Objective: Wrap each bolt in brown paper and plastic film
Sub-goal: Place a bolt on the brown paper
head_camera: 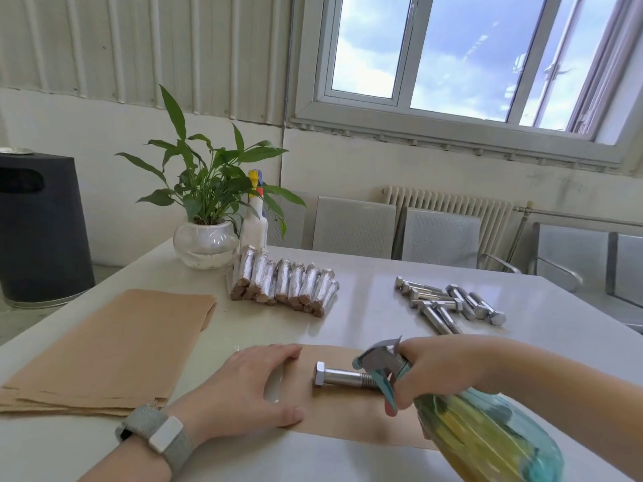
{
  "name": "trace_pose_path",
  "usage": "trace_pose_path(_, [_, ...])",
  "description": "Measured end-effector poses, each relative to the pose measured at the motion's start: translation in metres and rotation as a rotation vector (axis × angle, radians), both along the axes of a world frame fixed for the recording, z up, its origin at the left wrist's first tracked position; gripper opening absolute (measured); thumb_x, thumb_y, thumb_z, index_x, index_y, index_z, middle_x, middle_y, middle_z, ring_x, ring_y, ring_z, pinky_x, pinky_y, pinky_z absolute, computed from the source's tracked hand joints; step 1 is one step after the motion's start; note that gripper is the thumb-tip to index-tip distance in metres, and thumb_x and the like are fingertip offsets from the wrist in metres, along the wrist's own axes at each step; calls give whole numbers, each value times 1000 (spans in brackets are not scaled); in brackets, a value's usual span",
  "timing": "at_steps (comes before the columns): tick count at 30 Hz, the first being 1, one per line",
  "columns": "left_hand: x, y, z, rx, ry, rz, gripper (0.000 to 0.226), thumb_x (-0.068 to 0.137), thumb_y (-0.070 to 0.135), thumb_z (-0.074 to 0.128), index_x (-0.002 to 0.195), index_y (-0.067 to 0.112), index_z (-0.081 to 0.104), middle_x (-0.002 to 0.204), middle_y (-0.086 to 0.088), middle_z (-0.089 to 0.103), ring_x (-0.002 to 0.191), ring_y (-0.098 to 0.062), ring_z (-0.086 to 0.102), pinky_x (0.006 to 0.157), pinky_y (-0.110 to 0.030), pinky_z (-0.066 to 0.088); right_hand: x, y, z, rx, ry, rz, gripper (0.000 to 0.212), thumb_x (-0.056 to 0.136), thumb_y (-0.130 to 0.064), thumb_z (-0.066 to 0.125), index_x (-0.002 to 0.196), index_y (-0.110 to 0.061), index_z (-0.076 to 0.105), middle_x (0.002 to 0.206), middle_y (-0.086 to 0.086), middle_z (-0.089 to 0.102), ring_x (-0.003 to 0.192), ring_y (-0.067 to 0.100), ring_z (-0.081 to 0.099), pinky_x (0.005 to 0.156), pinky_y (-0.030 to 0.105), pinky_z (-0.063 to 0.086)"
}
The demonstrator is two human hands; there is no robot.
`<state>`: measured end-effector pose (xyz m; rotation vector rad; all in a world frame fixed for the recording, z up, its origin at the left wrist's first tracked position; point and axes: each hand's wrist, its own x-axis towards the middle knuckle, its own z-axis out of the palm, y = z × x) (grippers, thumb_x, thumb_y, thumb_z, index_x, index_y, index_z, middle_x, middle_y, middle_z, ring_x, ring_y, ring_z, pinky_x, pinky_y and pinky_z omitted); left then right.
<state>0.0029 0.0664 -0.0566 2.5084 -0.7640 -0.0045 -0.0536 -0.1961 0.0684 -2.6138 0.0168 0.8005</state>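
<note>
Just left of the right hand [431, 368], which grips a sprayer [487, 436], a bolt [342, 376] lies on paper [348, 412]; the left hand [243, 387] presses the paper's edge flat, fingers straight.

White table [365, 273]; window [452, 53] showing cloudy sky; radiator [449, 207]; metal chairs [442, 238]; black bin [38, 224]; corrugated wall [139, 46].

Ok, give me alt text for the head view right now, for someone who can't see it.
A right hand aims a teal spray bottle at a bare bolt lying on a brown paper sheet, while the left hand rests flat on the sheet's edge. Behind sit a stack of brown paper, wrapped bolts and loose bolts.
</note>
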Motion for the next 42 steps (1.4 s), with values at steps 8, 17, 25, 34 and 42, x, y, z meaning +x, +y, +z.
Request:
trace_pose_path(8, [0, 0, -1, -3, 1, 9, 92, 68, 74, 61, 147, 46, 25, 145, 29, 32, 137, 1, 25, 112, -20, 17, 3, 7, -6, -35, -36, 4, 43, 72, -34, 78, 109, -22, 60, 102, 1, 62, 84, 17, 57, 71, 26, 48])
trace_pose_path(17, [0, 0, 1, 18, -3, 12, 88, 74, 67, 65, 148, 45, 25, 147, 27, 31, 138, 0, 25, 112, -20, 16, -2, -14, -5, -45, -38, -50, 54, 67, -38, 80, 113, -24, 57, 107, 5, 65, 91, 22, 66, 87, 36, 57])
trace_pose_path(25, [-1, 0, 1, 12, -5, 14, 86, 76, 65, 67, 148, 45, 25, 146, 28, 31, 137, 1, 25, 110, -17, 16, -4, -28, -14, -168, -42, -73, 48, 62, -40, 80, 104, -27, 60, 104, -2, 63, 89, 15, 60, 75, 28, 50])
trace_pose_path(34, [-1, 1, 0, -9, 5, 14, 89, 73, 66, 67, 148, 46, 25, 145, 31, 30, 134, 3, 26, 112, -18, 19, 20, -51, 31, 243, -245, -204, 43, 71, -24, 83, 107, -20, 59, 107, 15, 65, 80, 23, 70, 72, 33, 59])
trace_pose_path(42, [2, 2, 0, -10, 2, -7, 92, 69, 71, 64, 148, 49, 21, 146, 32, 25, 136, 6, 22, 113, -17, 14, 120, -62, 23, 408, -795, -448, 26, 84, -17, 70, 104, 0, 66, 105, 27, 67, 85, 26, 62, 94, 53, 49])
